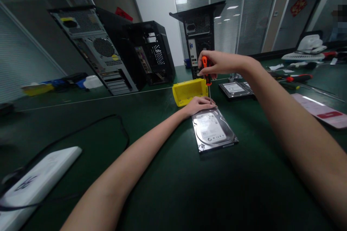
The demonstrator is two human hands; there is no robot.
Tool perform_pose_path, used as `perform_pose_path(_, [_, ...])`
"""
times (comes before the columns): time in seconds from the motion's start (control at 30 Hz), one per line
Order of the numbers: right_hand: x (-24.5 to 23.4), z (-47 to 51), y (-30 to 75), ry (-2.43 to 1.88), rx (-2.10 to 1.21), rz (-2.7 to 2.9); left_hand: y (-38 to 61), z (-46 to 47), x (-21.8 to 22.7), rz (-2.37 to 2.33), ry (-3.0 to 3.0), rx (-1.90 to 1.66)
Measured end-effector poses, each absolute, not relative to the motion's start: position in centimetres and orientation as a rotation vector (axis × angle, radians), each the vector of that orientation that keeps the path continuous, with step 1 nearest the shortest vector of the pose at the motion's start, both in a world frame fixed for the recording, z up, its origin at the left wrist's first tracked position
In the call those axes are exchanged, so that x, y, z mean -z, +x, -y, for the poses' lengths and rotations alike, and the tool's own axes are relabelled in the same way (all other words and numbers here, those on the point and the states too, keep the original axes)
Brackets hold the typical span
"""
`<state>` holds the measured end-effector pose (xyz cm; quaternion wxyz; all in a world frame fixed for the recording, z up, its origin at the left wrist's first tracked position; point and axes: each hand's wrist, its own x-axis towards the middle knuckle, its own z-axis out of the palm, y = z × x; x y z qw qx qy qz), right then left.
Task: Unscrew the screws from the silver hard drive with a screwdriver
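Note:
A silver hard drive (210, 128) with a white label lies flat on the dark green table in front of me. My left hand (200, 105) rests over its far end, fingers together and curled across the edge, holding it down. Above that end, my right hand (210, 65) is closed around the orange and black handle of a screwdriver (208, 79). The screwdriver stands nearly upright, and its tip comes down at the drive's far end beside my left fingers. Whether the tip sits in a screw is too small to tell. Just behind my left hand is a yellow plastic tray (187, 92).
A second hard drive (235, 89) lies behind my right forearm. Pliers (299, 78) and a pink board (321, 110) are at the right. Computer cases (108, 50) stand at the back. A white power strip-like block (46, 177) with a black cable (89, 129) lies at the left.

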<state>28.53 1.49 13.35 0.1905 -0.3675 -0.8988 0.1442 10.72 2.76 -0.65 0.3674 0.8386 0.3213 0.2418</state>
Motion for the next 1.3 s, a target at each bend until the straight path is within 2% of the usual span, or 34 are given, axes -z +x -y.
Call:
perform_pose_path(0.2, [-13.3,-1.5,28.6,-0.997,-0.406,2.533,10.8,-2.7,0.8,-0.795,2.114,-0.671])
perform_pose_path(0.57, [-13.5,-2.3,30.6,-1.085,-0.394,2.511,10.5,-3.8,1.7,-1.04,1.872,-0.842])
perform_pose_path(0.93, [-13.1,-2.3,30.3,-1.102,-0.523,2.513,10.6,-3.8,1.6,-0.837,2.194,-0.58])
perform_pose_path(1.3, [-12.7,-2.9,29.9,-1.102,-0.581,2.501,10.9,-3.4,1.4,-0.861,2.176,-0.591])
